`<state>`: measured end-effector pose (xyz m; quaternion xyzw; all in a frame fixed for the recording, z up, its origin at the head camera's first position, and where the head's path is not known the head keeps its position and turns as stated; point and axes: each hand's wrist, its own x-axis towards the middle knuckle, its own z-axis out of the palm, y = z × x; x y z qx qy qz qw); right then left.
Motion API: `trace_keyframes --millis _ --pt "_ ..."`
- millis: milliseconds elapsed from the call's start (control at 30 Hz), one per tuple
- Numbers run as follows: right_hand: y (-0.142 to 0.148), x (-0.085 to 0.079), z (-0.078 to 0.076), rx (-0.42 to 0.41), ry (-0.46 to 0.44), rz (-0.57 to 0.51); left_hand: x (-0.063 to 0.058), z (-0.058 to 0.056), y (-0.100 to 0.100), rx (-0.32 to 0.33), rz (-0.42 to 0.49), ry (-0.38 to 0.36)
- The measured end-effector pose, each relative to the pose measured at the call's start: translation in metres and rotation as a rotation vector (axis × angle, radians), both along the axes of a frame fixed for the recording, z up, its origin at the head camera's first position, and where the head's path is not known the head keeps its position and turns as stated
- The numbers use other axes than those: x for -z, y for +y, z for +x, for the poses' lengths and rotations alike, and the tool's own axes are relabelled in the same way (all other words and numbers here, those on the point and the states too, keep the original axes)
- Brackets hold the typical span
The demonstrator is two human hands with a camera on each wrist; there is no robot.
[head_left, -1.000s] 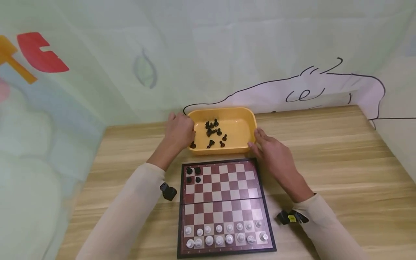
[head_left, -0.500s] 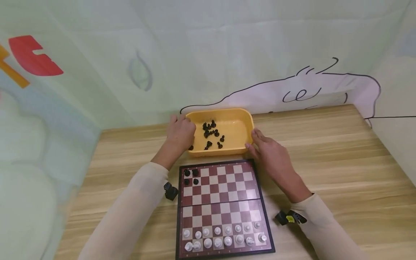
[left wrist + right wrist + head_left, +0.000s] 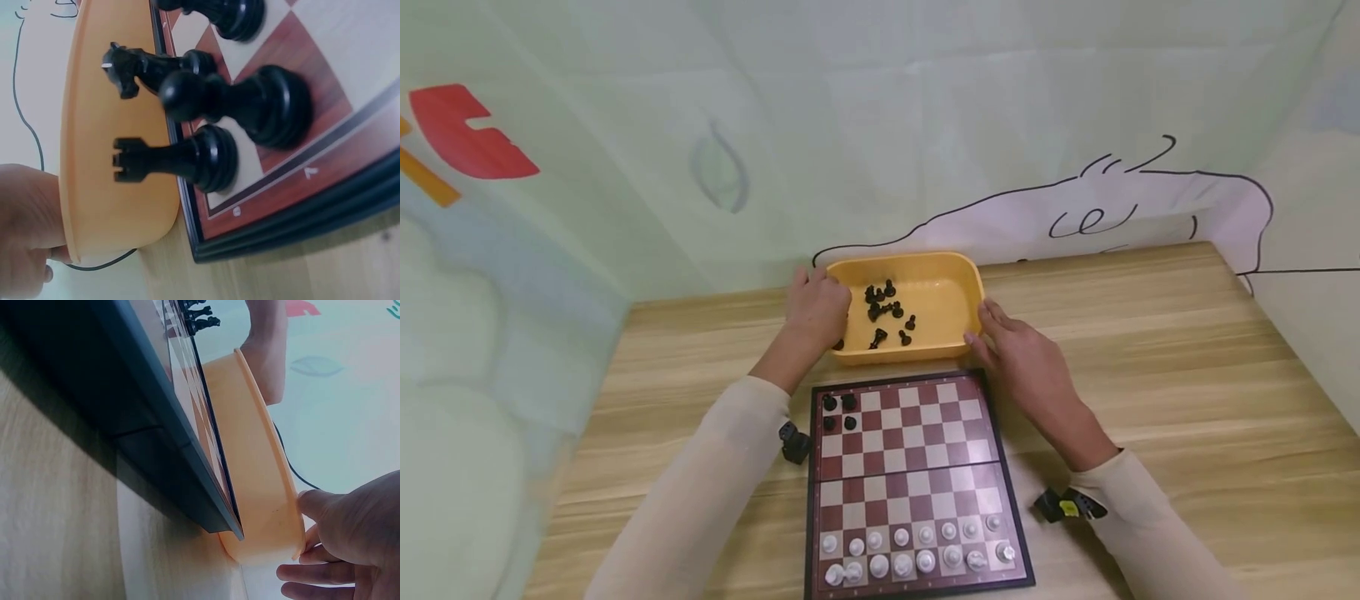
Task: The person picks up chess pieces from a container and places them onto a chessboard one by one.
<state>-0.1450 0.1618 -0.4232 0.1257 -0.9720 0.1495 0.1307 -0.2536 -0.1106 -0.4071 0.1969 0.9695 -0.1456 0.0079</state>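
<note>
A yellow plastic tray (image 3: 951, 308) sits against the back wall, with several black chess pieces (image 3: 876, 312) lying in it. My left hand (image 3: 817, 310) grips its left rim with curled fingers; some of those fingers are hidden. At the right end, my right hand (image 3: 1026, 354) rests against the tray's rim, fingers mostly straight and thumb at the front corner. In front lies a chessboard (image 3: 917, 479). Its far left corner bears a few upright black pieces, among them a rook (image 3: 178, 159), a knight (image 3: 153, 67) and a pawn (image 3: 244, 103). White pieces (image 3: 901, 537) fill the two near rows.
The wooden table (image 3: 1150, 350) extends to both sides of the board. A printed cloth (image 3: 880, 150) hangs close behind the tray. Black wrist cameras (image 3: 795, 443) are strapped near both sleeves, beside the board's edges.
The whole scene has shifted slightly left and down in the head view. Both hands stay at the tray's ends, and the pieces on the board keep their places.
</note>
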Motion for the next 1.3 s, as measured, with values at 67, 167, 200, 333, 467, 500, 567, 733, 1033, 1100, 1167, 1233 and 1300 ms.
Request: trace_keyframes --millis 67,167,200,333,467,500,567,733,1033,1100,1167,1233,1300 --pt "0.000 0.000 -0.001 -0.005 0.004 0.000 0.000 0.000 0.000 -0.004 0.002 0.000" --pt "-0.001 -0.001 -0.001 -0.006 0.011 0.000 -0.001 0.000 -0.001 -0.005 0.019 0.004" --pt "-0.001 -0.001 -0.002 -0.004 0.013 -0.001 -0.001 0.001 -0.001 -0.005 0.024 0.007" --pt "-0.001 -0.002 -0.001 0.005 0.001 -0.002 -0.003 0.002 0.000 0.002 0.043 0.007" --pt "-0.001 -0.002 0.000 0.003 -0.011 0.000 -0.002 0.003 0.000 0.006 0.064 -0.001" --pt "-0.001 -0.002 -0.001 0.002 -0.010 0.001 -0.002 0.003 0.000 0.006 0.071 0.004" --pt "0.000 -0.001 -0.001 0.003 -0.006 0.000 -0.002 0.002 -0.001 0.007 0.093 0.012" --pt "-0.001 -0.002 -0.001 0.000 -0.009 0.003 -0.005 0.003 -0.003 0.018 0.145 0.016" --pt "0.000 -0.003 -0.001 0.008 -0.018 0.005 -0.011 0.007 -0.007 0.079 0.281 0.031" --pt "0.000 -0.003 0.000 0.006 -0.023 0.006 -0.012 0.009 -0.007 0.072 0.314 0.015" --pt "0.000 -0.002 0.000 0.004 -0.015 0.007 -0.012 0.010 -0.008 0.071 0.351 0.011" --pt "0.000 -0.002 0.000 0.002 -0.008 0.006 -0.012 0.011 -0.009 0.083 0.380 0.021" --pt "-0.001 -0.002 0.001 0.000 -0.008 0.004 -0.013 0.012 -0.009 0.101 0.409 0.034"
